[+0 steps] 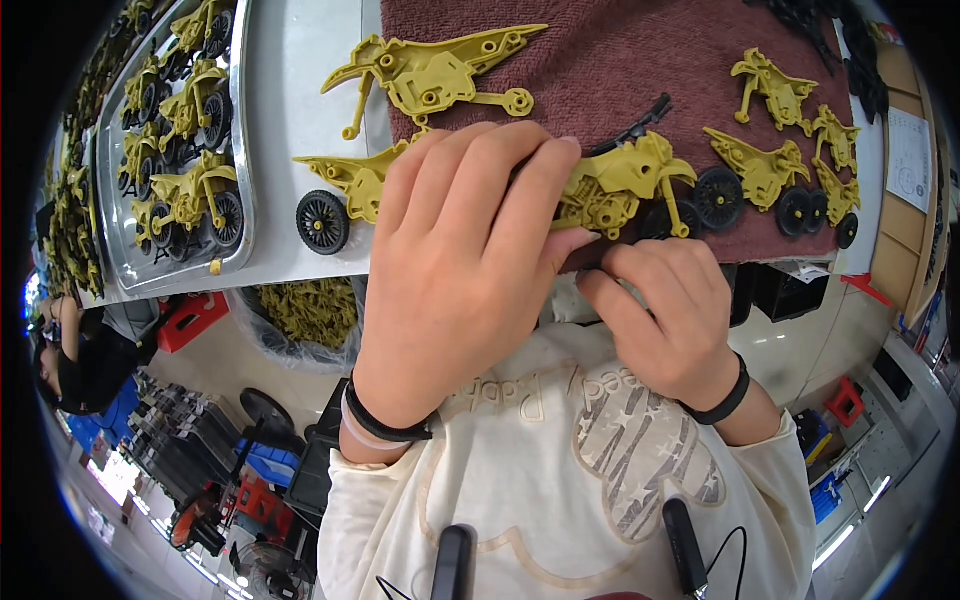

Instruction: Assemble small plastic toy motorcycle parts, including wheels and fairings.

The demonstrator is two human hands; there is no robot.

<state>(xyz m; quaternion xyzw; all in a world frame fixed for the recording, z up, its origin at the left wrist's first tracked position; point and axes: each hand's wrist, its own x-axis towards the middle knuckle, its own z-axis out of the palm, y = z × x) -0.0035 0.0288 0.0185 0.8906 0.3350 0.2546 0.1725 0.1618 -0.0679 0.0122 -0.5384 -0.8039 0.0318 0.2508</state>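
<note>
Near the middle of the table's (300,85) near edge, a yellow toy motorcycle body (628,172) sits in the person's left hand (465,225), its rear end between the bent fingers and the thumb. The right hand (670,315) is curled just off that edge, below the body's front end; whether anything is inside its fingers cannot be told.

The body looks like moulded plastic, so it should be light and stiff, perhaps a little slick. Its broad, engine-patterned middle seems the safest place to take hold; the slim fork legs (and the thin black rod (640,125) behind it) look easier to bend or snap.

A maroon towel (620,60) covers much of the table and would probably keep parts from sliding. A spoked black wheel (323,222) lies near the near edge, left of the left hand, while a larger yellow shell (425,75) lies farther back. Toward the right edge are more shells (765,170), with a black tyre (719,198) beside them.
</note>
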